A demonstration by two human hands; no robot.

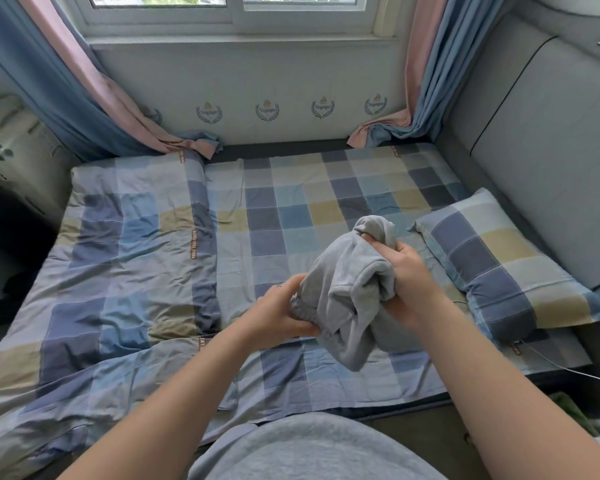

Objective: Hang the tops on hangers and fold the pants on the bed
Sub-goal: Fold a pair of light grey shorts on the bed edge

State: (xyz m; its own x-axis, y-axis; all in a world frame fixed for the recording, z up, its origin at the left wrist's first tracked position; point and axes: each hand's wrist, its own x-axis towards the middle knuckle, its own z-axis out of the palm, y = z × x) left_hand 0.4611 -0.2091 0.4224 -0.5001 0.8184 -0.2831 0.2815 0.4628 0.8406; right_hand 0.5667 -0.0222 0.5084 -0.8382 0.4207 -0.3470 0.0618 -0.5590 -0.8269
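Note:
A bunched grey garment (347, 289) with an elastic band at its lower left hangs in the air over the checked bed sheet (284, 220). My left hand (281, 313) grips the elastic edge from the left. My right hand (411, 282) clutches the cloth from the right, fingers dug into a fold. A loose end droops below both hands. No hangers are in view.
A folded checked duvet (125, 271) covers the bed's left half. A checked pillow (506, 268) lies at the right by the grey padded headboard (541, 168). Curtains (83, 98) hang at both sides of the window. A white cable (568, 372) trails off the right edge.

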